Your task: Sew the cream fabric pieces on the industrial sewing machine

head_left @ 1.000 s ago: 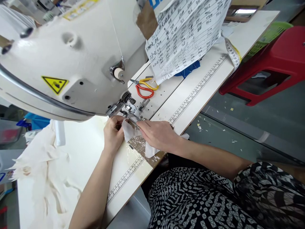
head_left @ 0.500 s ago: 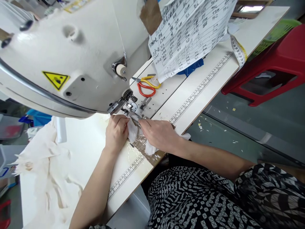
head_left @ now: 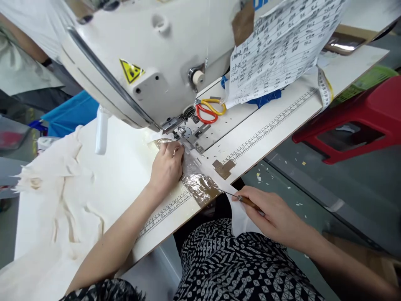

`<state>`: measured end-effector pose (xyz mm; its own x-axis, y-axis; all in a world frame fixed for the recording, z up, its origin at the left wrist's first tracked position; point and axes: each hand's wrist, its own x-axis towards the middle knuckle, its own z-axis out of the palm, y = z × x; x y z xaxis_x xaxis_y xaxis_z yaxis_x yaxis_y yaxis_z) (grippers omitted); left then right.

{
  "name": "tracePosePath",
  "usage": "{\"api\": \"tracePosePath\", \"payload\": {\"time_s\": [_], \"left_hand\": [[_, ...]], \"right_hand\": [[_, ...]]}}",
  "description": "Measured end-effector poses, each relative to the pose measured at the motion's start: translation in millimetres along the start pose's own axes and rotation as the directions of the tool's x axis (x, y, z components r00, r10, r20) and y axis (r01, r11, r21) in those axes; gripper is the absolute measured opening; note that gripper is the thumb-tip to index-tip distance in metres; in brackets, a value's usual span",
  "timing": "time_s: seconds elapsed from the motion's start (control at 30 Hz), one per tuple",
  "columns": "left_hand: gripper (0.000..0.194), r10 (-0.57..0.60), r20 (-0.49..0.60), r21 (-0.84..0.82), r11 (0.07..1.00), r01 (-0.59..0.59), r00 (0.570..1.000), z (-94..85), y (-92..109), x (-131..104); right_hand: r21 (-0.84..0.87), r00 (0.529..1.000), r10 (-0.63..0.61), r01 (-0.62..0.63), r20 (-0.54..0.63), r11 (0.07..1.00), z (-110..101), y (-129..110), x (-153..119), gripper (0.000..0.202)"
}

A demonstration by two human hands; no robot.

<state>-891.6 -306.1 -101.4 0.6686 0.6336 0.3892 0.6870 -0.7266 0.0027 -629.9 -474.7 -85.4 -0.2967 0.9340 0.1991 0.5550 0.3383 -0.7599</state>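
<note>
My left hand (head_left: 167, 167) is beside the needle area of a white sewing machine (head_left: 147, 54), its fingers curled together at the edge of a strip of white fabric (head_left: 205, 166). The strip runs from the presser foot (head_left: 185, 140) over the table edge toward my lap. My right hand (head_left: 266, 209) grips a wooden-handled awl (head_left: 249, 202), its thin metal shaft pointing left at the strip. The strip's lower end hangs under that hand; whether the fingers also pinch it I cannot tell. Shiny clear tape (head_left: 200, 188) covers the tabletop below the foot.
Red-and-yellow-handled scissors (head_left: 208, 110) lie behind the foot. A handwritten sheet (head_left: 282, 58) hangs at the machine's right. Cream fabric (head_left: 62, 200) spreads over the left of the table. A tape measure (head_left: 325, 90) and a red stool (head_left: 354, 125) are at right. Another person (head_left: 34, 46) stands far left.
My right hand has moved from the presser foot down and right, past the table edge, and the awl now shows in it. The white strip lies stretched out. The view has shifted.
</note>
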Motion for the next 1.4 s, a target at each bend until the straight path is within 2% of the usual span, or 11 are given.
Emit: {"api": "tracePosePath", "payload": {"time_s": [0.23, 0.47, 0.67, 0.77, 0.83, 0.9, 0.97, 1.03, 1.2, 1.27, 1.4], "left_hand": [[0.041, -0.067, 0.012, 0.021, 0.998, 0.066, 0.998, 2.5, 18.4, -4.8], [0.043, -0.055, 0.004, 0.031, 0.998, 0.055, 0.998, 5.3, 17.3, -11.0], [0.04, -0.06, -0.025, -0.018, 0.998, 0.059, 0.998, 5.3, 8.3, -9.4], [0.041, -0.064, -0.016, -0.046, 0.997, 0.063, 0.998, 3.8, 3.2, -7.8], [0.043, -0.058, -0.003, -0.071, 0.996, 0.058, 0.998, 2.6, -0.4, -7.4], [0.043, -0.053, 0.009, -0.1, 0.994, 0.053, 0.999, 1.3, -3.8, -8.1], [0.044, -0.047, 0.019, -0.127, 0.991, 0.049, 0.999, 0.4, -6.0, -9.9], [0.046, -0.034, 0.026, -0.133, 0.99, 0.038, 0.999, 0.3, -6.3, -11.9], [0.047, -0.042, 0.022, -0.028, 0.999, 0.043, 0.999, 2.4, -0.1, -10.7], [0.047, -0.049, 0.007, 0.011, 0.999, 0.049, 0.999, 3.0, 1.4, -7.0], [0.046, -0.047, -0.029, 0.036, 0.998, 0.048, 0.998, 4.2, -1.5, 0.0]], "right_hand": [[-0.008, 0.999, -0.034, 0.034, -0.024, 0.999, 3.0, -1.3, -3.7, 0.025], [0.027, 1.0, -0.007, 0.007, -0.013, 1.0, 5.1, 3.8, -4.5, 0.025], [0.282, 0.973, 0.225, -0.229, 0.048, 0.932, 6.6, 12.3, 2.1, 0.021], [0.622, 0.906, 0.407, -0.388, 0.12, 0.68, 18.3, 10.3, 9.4, 0.019], [0.845, 0.837, 0.497, -0.426, 0.231, 0.325, 32.2, 4.0, 14.5, 0.03], [0.916, 0.777, 0.522, -0.4, 0.353, -0.025, 47.1, -4.1, 17.7, 0.038], [0.901, 0.743, 0.516, -0.403, 0.426, -0.163, 58.0, -10.6, 17.9, 0.042], [0.892, 0.744, 0.533, -0.449, 0.403, -0.048, 61.9, -13.2, 15.4, 0.041], [0.651, 0.862, 0.502, -0.418, 0.065, 0.634, 50.1, -10.0, 9.9, 0.03], [0.521, 0.893, 0.45, -0.383, -0.003, 0.763, 44.6, -9.7, 12.3, 0.03], [0.397, 0.934, 0.352, -0.297, -0.07, 0.868, 38.5, -10.7, 25.0, 0.03]]}}
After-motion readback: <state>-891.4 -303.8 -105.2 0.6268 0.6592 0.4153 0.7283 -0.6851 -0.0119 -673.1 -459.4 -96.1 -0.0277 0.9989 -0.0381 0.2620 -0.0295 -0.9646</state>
